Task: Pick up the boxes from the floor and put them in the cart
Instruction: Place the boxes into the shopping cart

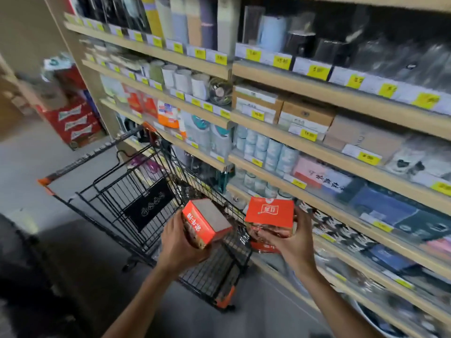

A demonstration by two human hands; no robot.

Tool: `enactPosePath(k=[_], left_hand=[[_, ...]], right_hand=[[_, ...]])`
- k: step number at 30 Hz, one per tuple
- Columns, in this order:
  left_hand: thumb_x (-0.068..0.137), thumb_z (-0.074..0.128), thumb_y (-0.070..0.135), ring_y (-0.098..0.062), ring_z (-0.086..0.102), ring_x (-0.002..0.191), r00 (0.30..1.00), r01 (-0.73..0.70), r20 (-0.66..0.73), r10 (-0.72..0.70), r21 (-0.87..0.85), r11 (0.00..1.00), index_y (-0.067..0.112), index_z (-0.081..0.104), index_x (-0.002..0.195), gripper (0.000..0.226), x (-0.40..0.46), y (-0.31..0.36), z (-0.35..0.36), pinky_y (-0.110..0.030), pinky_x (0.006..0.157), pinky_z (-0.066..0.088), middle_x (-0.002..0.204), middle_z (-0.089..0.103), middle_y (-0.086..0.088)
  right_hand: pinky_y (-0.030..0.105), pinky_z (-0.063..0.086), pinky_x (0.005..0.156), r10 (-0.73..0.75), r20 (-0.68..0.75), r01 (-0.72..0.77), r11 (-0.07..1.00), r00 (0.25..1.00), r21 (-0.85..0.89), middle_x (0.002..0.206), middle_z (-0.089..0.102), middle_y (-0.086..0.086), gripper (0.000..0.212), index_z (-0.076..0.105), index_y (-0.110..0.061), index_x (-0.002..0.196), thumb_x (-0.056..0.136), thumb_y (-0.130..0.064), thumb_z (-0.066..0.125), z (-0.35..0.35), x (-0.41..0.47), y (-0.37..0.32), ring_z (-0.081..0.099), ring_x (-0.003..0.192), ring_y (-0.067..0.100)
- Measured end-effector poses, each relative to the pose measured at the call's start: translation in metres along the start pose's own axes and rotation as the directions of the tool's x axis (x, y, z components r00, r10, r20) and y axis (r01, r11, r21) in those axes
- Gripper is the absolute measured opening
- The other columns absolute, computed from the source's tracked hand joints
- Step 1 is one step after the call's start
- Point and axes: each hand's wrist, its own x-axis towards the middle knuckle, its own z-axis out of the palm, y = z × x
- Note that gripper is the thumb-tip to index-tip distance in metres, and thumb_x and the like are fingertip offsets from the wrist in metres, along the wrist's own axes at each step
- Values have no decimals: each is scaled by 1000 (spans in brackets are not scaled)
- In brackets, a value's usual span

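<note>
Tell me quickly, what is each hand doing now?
Left hand: grips an orange cardboard box with a grey top.
Right hand: grips an orange cardboard box with a white label.

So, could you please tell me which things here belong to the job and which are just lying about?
Job:
- left box, held by left hand
- right box, held by right hand
- cart

Lying about:
- shelf mugs
- red cartons

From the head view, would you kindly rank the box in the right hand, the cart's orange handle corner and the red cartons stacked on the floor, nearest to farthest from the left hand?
From the left hand:
1. Box in the right hand, just to its right.
2. Cart's orange handle corner, up to the left.
3. Red cartons, far left by the shelf end.
</note>
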Motion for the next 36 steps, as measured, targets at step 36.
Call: enactPosePath(k=[36], left_hand=[[43, 99, 41, -4, 22, 130, 911, 403, 99, -401, 7, 915, 17, 19, 154, 139, 152, -181, 106, -55, 116, 29, 146, 39, -4]], right_hand=[[30, 50, 83, 692, 169, -652, 720, 702, -237, 127, 59, 5, 120, 43, -12, 140, 40, -50, 97, 269, 67, 250, 63, 108, 23]])
